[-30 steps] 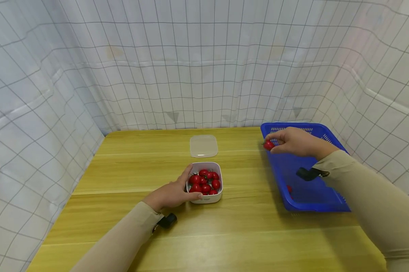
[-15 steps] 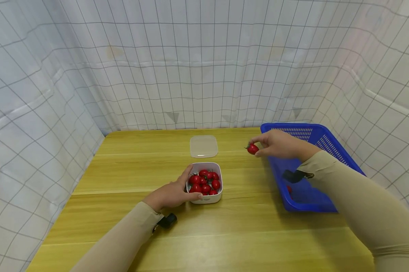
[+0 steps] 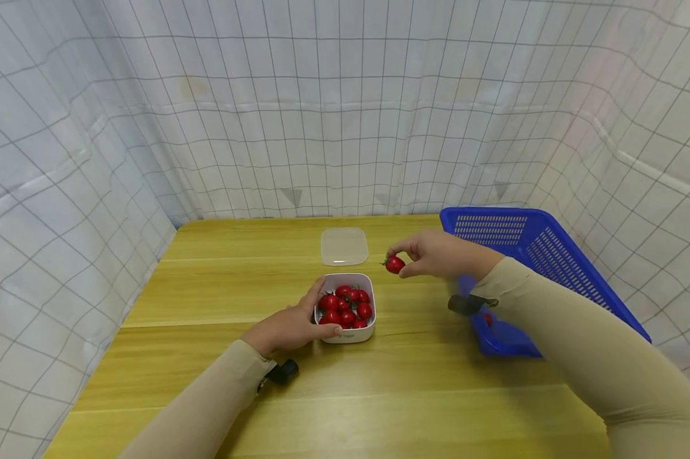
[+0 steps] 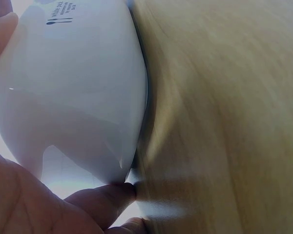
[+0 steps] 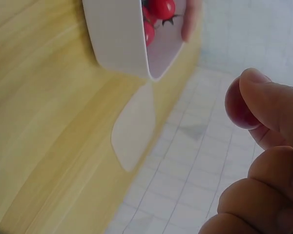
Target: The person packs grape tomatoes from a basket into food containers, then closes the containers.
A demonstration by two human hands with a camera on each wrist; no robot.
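My right hand [image 3: 439, 254] pinches a red cherry tomato [image 3: 394, 264] with a green stem between thumb and fingers, above the table right of a small white plastic container [image 3: 347, 336]. In the right wrist view the same tomato [image 5: 239, 105] sits under the thumb tip. My left hand [image 3: 290, 325] holds the container by its left side, the thumb at the front rim. Several cherry tomatoes [image 3: 347, 317] lie inside it. In the left wrist view the container's smooth wall [image 4: 78, 97] fills the space between thumb and fingers.
Behind the container a translucent square lid [image 3: 344, 247] lies flat on the wooden table [image 3: 207, 280]. At the right stands a blue plastic basket [image 3: 490, 229], partly hidden by the right arm, with a bit of red tomato [image 3: 487, 319] showing. A white gridded curtain [image 3: 356, 127] encloses the table.
My right hand has carried the cherry tomato leftward from over the blue basket to near the white container. My left hand and the container have stayed put.
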